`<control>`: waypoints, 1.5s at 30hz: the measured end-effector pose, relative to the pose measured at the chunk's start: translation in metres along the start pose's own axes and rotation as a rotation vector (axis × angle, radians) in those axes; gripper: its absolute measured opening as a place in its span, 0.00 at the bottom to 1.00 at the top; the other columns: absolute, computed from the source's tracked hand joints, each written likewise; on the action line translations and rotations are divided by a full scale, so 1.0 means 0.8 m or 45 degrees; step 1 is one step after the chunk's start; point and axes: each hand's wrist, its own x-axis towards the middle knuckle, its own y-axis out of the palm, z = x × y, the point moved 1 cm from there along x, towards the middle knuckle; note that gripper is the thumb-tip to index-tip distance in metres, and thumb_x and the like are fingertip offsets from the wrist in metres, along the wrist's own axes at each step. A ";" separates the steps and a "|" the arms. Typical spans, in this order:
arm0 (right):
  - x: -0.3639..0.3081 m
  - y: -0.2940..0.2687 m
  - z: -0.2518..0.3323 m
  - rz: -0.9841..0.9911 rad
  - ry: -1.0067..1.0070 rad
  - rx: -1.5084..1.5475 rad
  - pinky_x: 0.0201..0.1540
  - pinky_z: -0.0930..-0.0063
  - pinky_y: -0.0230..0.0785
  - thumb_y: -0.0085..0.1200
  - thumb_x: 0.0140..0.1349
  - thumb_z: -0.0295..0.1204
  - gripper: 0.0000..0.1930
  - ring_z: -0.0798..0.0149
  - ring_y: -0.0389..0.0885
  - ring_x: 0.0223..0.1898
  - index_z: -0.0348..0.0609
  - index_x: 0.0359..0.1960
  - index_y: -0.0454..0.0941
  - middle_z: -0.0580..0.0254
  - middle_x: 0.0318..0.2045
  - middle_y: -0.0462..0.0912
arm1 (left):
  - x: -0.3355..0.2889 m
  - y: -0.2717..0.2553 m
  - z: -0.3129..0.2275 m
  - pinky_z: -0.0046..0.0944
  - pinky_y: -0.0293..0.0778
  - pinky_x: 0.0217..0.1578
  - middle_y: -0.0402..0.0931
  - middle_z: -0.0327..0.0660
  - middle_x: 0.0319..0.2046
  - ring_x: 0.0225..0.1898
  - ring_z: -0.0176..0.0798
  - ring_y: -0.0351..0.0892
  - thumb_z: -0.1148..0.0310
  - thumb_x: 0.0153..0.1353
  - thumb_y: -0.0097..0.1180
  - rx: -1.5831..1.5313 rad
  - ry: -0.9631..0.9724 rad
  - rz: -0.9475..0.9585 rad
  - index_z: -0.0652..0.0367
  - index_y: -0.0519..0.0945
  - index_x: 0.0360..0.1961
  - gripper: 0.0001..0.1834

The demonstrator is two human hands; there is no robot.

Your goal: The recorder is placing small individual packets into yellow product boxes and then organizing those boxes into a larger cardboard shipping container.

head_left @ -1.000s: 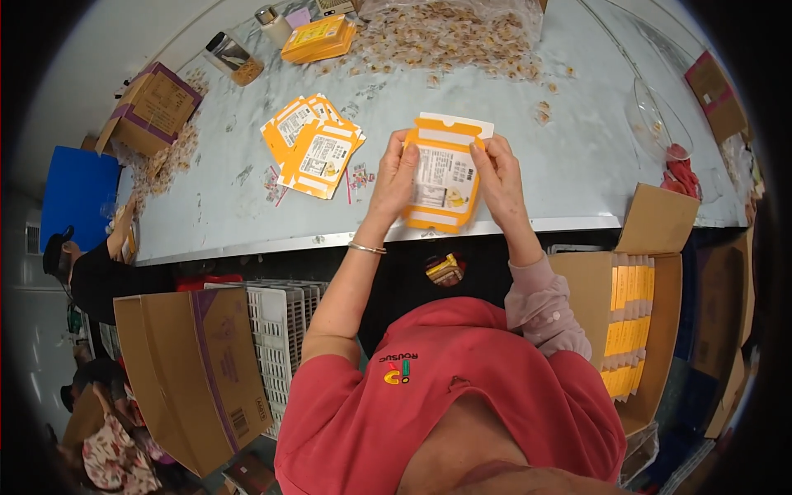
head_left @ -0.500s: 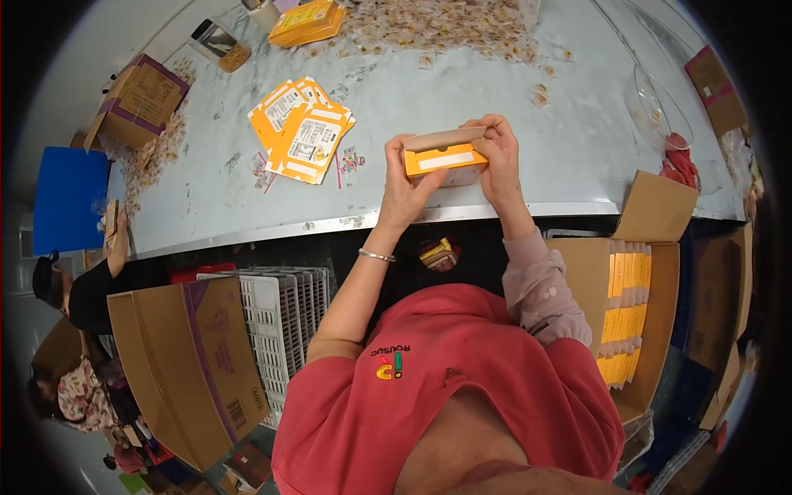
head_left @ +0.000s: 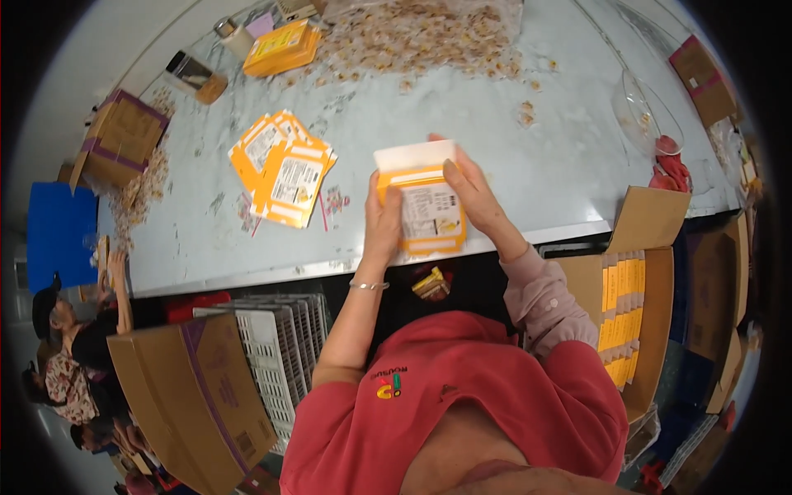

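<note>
Over the table's front edge I hold a small yellow carton (head_left: 431, 216) between both hands. Its broad side with a white printed panel faces up, and a pale flap stands out at its far end. My left hand (head_left: 384, 221) grips the left side, thumb on top. Closed around the right side is my right hand (head_left: 480, 195), with its thumb near the far corner. The carton's inside is hidden. To the left lie several flat, overlapping yellow carton blanks (head_left: 290, 180), with small clear printed packets (head_left: 334, 206) beside them.
Small wrapped pieces (head_left: 429, 41) are heaped at the back. A yellow carton stack (head_left: 282, 49) and a jar (head_left: 196, 77) stand back left. At right an open cardboard box (head_left: 656, 330) holds rows of yellow cartons. Grey crates (head_left: 276, 363) and a large cardboard box (head_left: 186, 396) are at left, near co-workers.
The carton has tipped so its printed broad side faces up, where its open end showed before. Both hands have come nearer to me and shifted their hold. The view has shifted slightly.
</note>
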 end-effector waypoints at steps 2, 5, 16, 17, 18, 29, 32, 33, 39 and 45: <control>0.042 -0.025 -0.028 0.204 0.174 0.280 0.63 0.70 0.50 0.44 0.64 0.48 0.34 0.61 0.61 0.61 0.37 0.63 0.55 0.53 0.60 0.64 | -0.001 -0.025 0.008 0.33 0.68 0.49 0.70 0.43 0.48 0.48 0.33 0.70 0.54 0.66 0.43 -0.147 -0.168 -0.139 0.63 0.61 0.57 0.27; 0.162 -0.133 -0.028 -0.397 -0.346 -0.923 0.63 0.63 0.51 0.44 0.63 0.50 0.33 0.53 0.59 0.62 0.40 0.62 0.58 0.51 0.60 0.63 | 0.001 -0.076 0.015 0.33 0.67 0.50 0.69 0.43 0.50 0.48 0.33 0.70 0.60 0.67 0.43 -0.194 -0.123 -0.412 0.63 0.58 0.59 0.24; 0.176 -0.148 -0.108 -0.475 -0.073 -2.073 0.60 0.38 0.40 0.44 0.60 0.50 0.27 0.43 0.48 0.65 0.56 0.60 0.64 0.57 0.64 0.56 | 0.005 -0.156 0.019 0.34 0.66 0.46 0.64 0.53 0.53 0.46 0.39 0.69 0.66 0.65 0.45 0.771 0.109 -0.612 0.68 0.61 0.59 0.24; 0.147 -0.127 -0.106 -0.377 -0.087 -2.015 0.61 0.37 0.39 0.43 0.60 0.52 0.28 0.43 0.47 0.66 0.57 0.60 0.63 0.56 0.64 0.55 | 0.001 -0.167 0.019 0.34 0.66 0.46 0.64 0.53 0.53 0.46 0.39 0.69 0.66 0.65 0.45 0.776 0.102 -0.616 0.68 0.61 0.59 0.24; 0.121 -0.110 -0.102 -0.286 -0.101 -1.956 0.61 0.37 0.38 0.42 0.60 0.54 0.29 0.44 0.46 0.67 0.58 0.61 0.62 0.56 0.65 0.55 | -0.001 -0.177 0.018 0.33 0.66 0.45 0.66 0.53 0.51 0.46 0.37 0.69 0.65 0.66 0.45 0.936 0.058 -0.614 0.68 0.62 0.57 0.23; 0.175 -0.284 -0.019 -0.826 -0.042 -1.757 0.59 0.34 0.43 0.42 0.59 0.58 0.31 0.49 0.48 0.67 0.63 0.62 0.61 0.58 0.66 0.53 | 0.022 -0.149 -0.030 0.46 0.62 0.52 0.63 0.57 0.49 0.52 0.56 0.64 0.59 0.61 0.51 1.775 0.175 -0.644 0.67 0.67 0.55 0.27; 0.174 -0.290 -0.049 -0.706 0.093 -2.000 0.58 0.35 0.45 0.43 0.60 0.53 0.27 0.53 0.51 0.66 0.62 0.60 0.64 0.60 0.65 0.56 | 0.063 -0.038 -0.029 0.51 0.49 0.60 0.58 0.56 0.58 0.61 0.55 0.54 0.55 0.56 0.55 1.556 0.481 -0.248 0.59 0.67 0.57 0.30; 0.175 -0.276 -0.054 -0.615 0.068 -2.150 0.58 0.35 0.46 0.44 0.61 0.50 0.25 0.56 0.53 0.65 0.61 0.59 0.66 0.61 0.64 0.58 | 0.075 -0.005 -0.022 0.55 0.45 0.61 0.53 0.56 0.62 0.63 0.57 0.49 0.52 0.54 0.57 1.506 0.485 -0.069 0.57 0.68 0.57 0.32; 0.112 -0.225 -0.062 -0.469 -0.345 -1.868 0.56 0.39 0.49 0.50 0.59 0.39 0.14 0.61 0.65 0.56 0.53 0.45 0.74 0.68 0.52 0.68 | 0.133 0.107 0.075 0.64 0.47 0.58 0.55 0.46 0.63 0.64 0.62 0.46 0.50 0.54 0.55 1.671 0.751 0.562 0.48 0.70 0.55 0.29; 0.039 -0.251 -0.058 -0.401 -0.268 -1.476 0.56 0.45 0.51 0.45 0.62 0.35 0.09 0.62 0.71 0.50 0.49 0.40 0.75 0.69 0.44 0.75 | 0.099 0.104 0.111 0.63 0.46 0.59 0.54 0.46 0.64 0.64 0.61 0.48 0.57 0.60 0.49 1.513 0.643 0.579 0.51 0.71 0.54 0.22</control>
